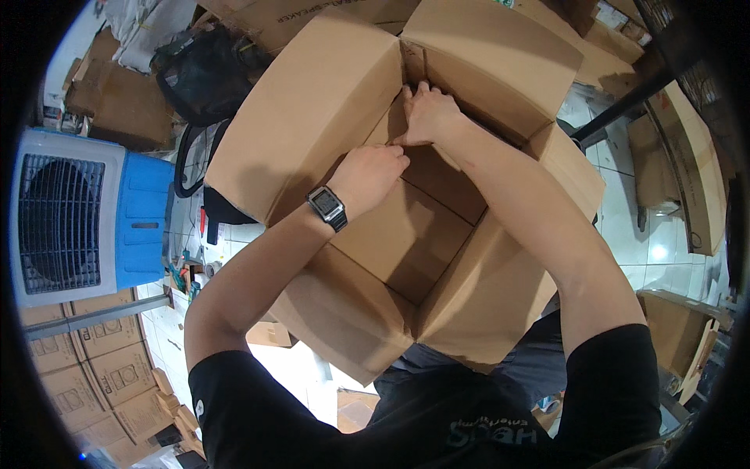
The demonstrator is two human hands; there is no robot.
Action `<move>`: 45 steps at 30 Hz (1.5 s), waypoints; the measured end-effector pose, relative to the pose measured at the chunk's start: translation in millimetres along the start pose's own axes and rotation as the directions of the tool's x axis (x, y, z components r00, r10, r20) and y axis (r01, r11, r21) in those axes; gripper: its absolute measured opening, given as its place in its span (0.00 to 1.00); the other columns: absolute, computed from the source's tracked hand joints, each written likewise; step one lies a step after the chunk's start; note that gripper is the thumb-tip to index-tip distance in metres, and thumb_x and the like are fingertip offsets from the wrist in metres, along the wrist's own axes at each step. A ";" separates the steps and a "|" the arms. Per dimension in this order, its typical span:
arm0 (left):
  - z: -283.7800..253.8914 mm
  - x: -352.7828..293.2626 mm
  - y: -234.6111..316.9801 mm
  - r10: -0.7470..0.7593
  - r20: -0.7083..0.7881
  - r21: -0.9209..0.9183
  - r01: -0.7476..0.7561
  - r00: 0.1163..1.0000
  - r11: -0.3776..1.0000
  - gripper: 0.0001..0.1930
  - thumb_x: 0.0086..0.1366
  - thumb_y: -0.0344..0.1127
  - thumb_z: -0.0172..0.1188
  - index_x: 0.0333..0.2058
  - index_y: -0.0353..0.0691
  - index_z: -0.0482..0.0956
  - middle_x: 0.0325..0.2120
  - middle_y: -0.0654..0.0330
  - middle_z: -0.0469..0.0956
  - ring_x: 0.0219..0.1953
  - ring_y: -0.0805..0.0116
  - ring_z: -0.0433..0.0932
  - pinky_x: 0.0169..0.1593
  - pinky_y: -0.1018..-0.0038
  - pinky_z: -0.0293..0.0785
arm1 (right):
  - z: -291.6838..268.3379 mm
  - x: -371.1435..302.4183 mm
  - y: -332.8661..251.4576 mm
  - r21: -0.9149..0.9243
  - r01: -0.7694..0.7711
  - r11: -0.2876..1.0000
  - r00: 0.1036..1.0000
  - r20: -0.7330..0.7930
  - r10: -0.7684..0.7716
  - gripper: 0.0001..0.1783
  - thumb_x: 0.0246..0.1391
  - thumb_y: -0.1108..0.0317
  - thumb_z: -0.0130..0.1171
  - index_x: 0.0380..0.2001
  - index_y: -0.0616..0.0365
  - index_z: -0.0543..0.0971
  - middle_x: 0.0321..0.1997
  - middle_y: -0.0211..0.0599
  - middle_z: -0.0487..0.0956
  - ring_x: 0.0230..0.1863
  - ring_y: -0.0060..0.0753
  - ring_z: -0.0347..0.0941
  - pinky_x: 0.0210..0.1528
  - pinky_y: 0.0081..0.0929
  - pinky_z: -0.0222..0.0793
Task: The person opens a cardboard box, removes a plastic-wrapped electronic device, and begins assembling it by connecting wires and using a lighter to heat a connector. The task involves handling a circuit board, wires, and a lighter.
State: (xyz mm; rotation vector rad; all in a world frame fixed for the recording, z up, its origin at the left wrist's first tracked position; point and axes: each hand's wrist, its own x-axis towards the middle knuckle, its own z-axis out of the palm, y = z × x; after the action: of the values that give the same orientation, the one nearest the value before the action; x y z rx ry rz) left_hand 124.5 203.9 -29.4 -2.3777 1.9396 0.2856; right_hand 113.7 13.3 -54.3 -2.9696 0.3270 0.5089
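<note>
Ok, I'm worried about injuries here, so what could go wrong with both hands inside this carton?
The bare right hand is near an inner corner of the open carton, so cardboard edges might scrape its fingers. The wristwatch above the left hand could snag on a flap.

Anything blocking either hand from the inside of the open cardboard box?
Nothing visible: the flaps are spread open, and the left hand and right hand both reach into the cardboard box.
</note>
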 end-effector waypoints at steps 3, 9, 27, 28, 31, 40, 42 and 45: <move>0.9 -5.3 1.5 0.009 0.021 -0.096 -0.007 1.000 0.995 0.12 0.64 0.34 0.64 0.44 0.38 0.78 0.41 0.54 0.79 0.47 0.52 0.81 0.50 0.57 0.80 | 3.5 -0.8 -2.4 0.014 -0.022 1.000 1.000 0.002 0.022 0.76 0.36 0.27 0.75 0.77 0.65 0.51 0.71 0.55 0.64 0.71 0.56 0.64 0.68 0.52 0.69; 10.2 0.4 -6.2 0.053 -0.078 -0.178 -0.066 0.996 0.982 0.09 0.62 0.32 0.59 0.40 0.36 0.77 0.40 0.51 0.78 0.47 0.49 0.78 0.52 0.56 0.78 | 3.5 2.9 0.7 0.000 0.004 1.000 1.000 0.021 -0.004 0.77 0.35 0.30 0.76 0.77 0.65 0.50 0.72 0.56 0.62 0.72 0.57 0.64 0.68 0.55 0.69; 4.9 21.2 -18.4 0.084 0.064 -0.242 -0.066 0.994 0.968 0.07 0.62 0.30 0.59 0.36 0.38 0.84 0.31 0.50 0.82 0.39 0.48 0.82 0.47 0.56 0.78 | 6.8 6.1 10.1 -0.008 0.065 0.998 0.998 0.007 -0.065 0.64 0.44 0.46 0.72 0.76 0.66 0.53 0.73 0.61 0.62 0.71 0.58 0.66 0.69 0.43 0.71; 0.0 26.7 -20.5 0.081 0.102 -0.245 -0.054 0.991 0.968 0.07 0.62 0.30 0.59 0.36 0.40 0.85 0.33 0.51 0.84 0.41 0.49 0.83 0.49 0.57 0.79 | 7.5 6.0 11.6 -0.020 0.070 0.997 0.998 -0.002 -0.070 0.62 0.44 0.49 0.70 0.76 0.66 0.53 0.73 0.62 0.62 0.70 0.58 0.66 0.69 0.43 0.70; -15.1 45.6 -26.5 0.056 0.269 -0.221 0.005 0.962 0.975 0.07 0.61 0.32 0.63 0.37 0.46 0.88 0.36 0.54 0.87 0.44 0.53 0.85 0.51 0.61 0.81 | 6.1 8.8 18.8 -0.021 0.104 0.994 0.994 0.049 -0.102 0.63 0.45 0.48 0.71 0.77 0.66 0.51 0.74 0.70 0.58 0.71 0.62 0.65 0.72 0.42 0.65; -24.1 80.8 -31.3 0.154 0.385 -0.109 -0.121 0.910 0.987 0.17 0.47 0.45 0.81 0.33 0.46 0.88 0.34 0.59 0.88 0.41 0.55 0.86 0.46 0.60 0.83 | 2.6 14.1 23.5 0.002 0.166 0.986 0.986 0.020 -0.166 0.52 0.40 0.56 0.79 0.67 0.66 0.69 0.66 0.56 0.73 0.68 0.55 0.70 0.69 0.42 0.70; -30.6 90.6 -32.0 0.212 0.362 0.060 -0.250 0.908 0.966 0.23 0.44 0.50 0.82 0.37 0.47 0.88 0.34 0.59 0.87 0.42 0.55 0.86 0.46 0.60 0.83 | -6.2 16.2 30.9 0.038 0.240 0.970 0.967 0.081 -0.242 0.47 0.39 0.55 0.80 0.63 0.64 0.75 0.64 0.50 0.77 0.68 0.51 0.70 0.69 0.40 0.70; -38.4 98.5 -31.7 0.290 0.358 0.141 -0.359 0.888 0.923 0.32 0.42 0.55 0.81 0.46 0.49 0.86 0.37 0.57 0.86 0.43 0.55 0.85 0.47 0.60 0.82 | -10.8 10.8 37.9 0.134 0.215 0.967 0.974 0.041 -0.222 0.31 0.46 0.60 0.75 0.54 0.59 0.82 0.56 0.47 0.84 0.60 0.54 0.79 0.61 0.40 0.77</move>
State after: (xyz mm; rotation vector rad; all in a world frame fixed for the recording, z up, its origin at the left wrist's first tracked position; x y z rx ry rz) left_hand 178.3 109.2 -11.8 -1.7377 2.0765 0.4460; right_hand 118.4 -27.1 -50.6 -2.8138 0.0236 0.5216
